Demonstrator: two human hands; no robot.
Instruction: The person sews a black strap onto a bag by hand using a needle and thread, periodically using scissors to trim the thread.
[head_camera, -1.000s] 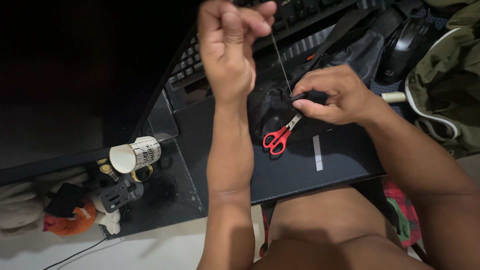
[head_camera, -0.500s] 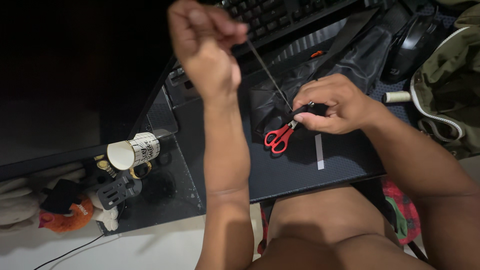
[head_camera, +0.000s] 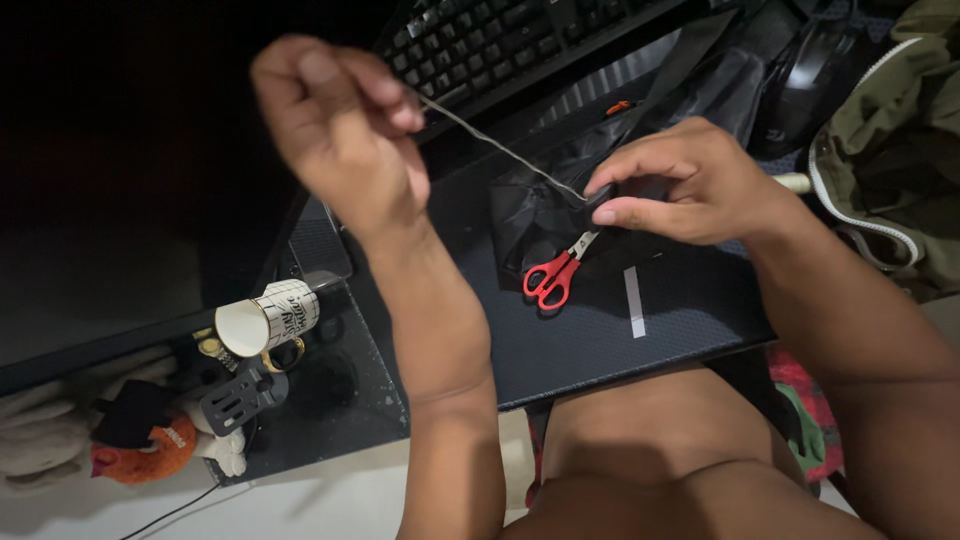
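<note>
The left hand (head_camera: 335, 130) pinches a thread (head_camera: 500, 150) pulled tight, the right hand (head_camera: 680, 180) pinches the black cloth (head_camera: 540, 215), and the sewing looks unfinished, with red scissors (head_camera: 552, 277) unused.

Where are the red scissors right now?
In the head view the red scissors lie on the dark desk mat, just below the right hand and the black fabric, left of a white strip.

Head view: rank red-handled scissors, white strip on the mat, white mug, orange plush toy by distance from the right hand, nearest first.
1. Red-handled scissors: just below the right hand, on the dark mat.
2. White strip: lower on the mat, under the hand.
3. White mug: far to the left, lying on its side.
4. Orange plush toy: lower-left corner, farthest.
</note>
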